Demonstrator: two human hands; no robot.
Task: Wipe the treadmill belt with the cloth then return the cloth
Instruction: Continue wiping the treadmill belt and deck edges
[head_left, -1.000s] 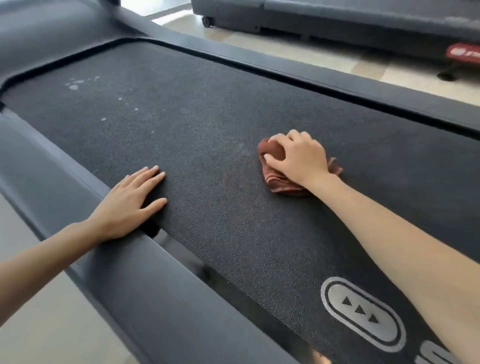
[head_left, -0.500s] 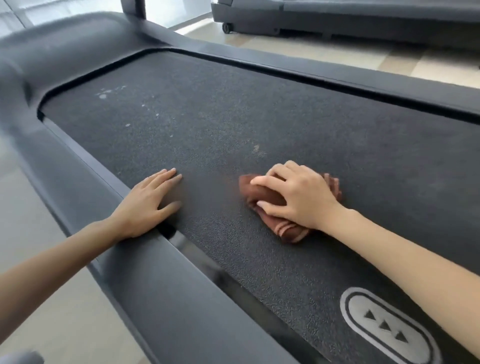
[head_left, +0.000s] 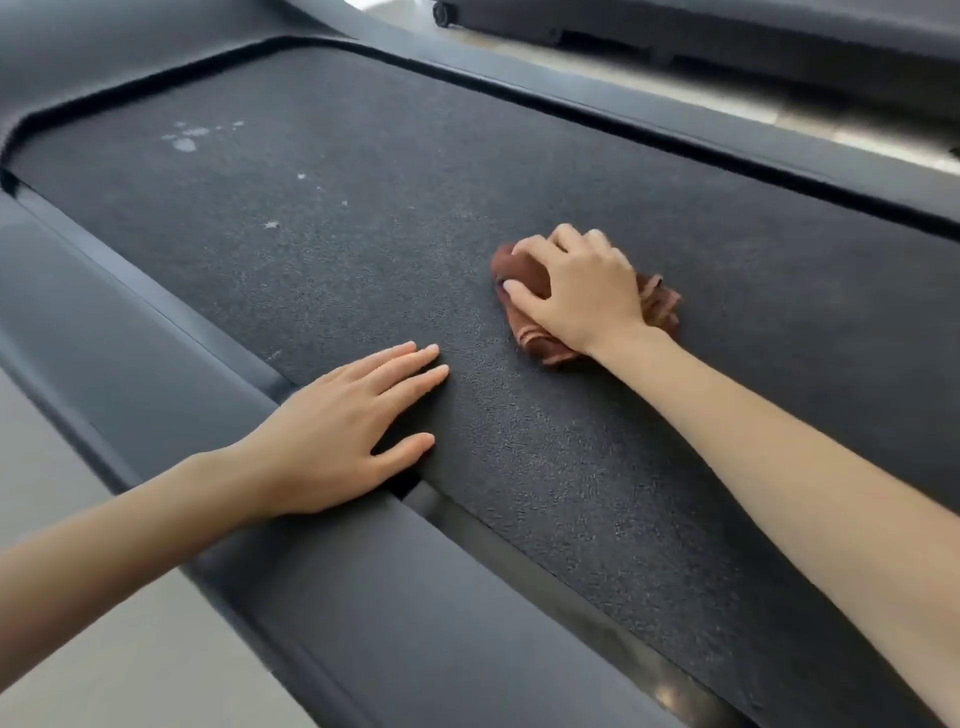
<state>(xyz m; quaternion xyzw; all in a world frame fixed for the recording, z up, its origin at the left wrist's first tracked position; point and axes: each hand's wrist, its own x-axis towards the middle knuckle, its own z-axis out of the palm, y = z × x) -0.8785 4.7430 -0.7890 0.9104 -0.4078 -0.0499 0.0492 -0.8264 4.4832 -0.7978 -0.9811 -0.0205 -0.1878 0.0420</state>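
Observation:
The black textured treadmill belt (head_left: 322, 249) fills the middle of the view, with pale smudges and specks near its far left end. A crumpled brown cloth (head_left: 524, 278) lies on the belt right of centre. My right hand (head_left: 576, 286) grips the cloth from above, fingers curled over it, and hides most of it. My left hand (head_left: 337, 431) rests flat with straight fingers at the near edge of the belt, its heel on the grey side rail (head_left: 130, 364).
The far side rail (head_left: 675, 124) runs along the belt's other edge. Beyond it is pale floor and the base of another dark machine (head_left: 727, 41). Light floor (head_left: 78, 675) lies at the lower left, beside the near rail.
My right hand has moved the cloth along the belt, away from my left hand. The view has shifted, and the arrow mark on the belt is out of frame. My left hand stays flat.

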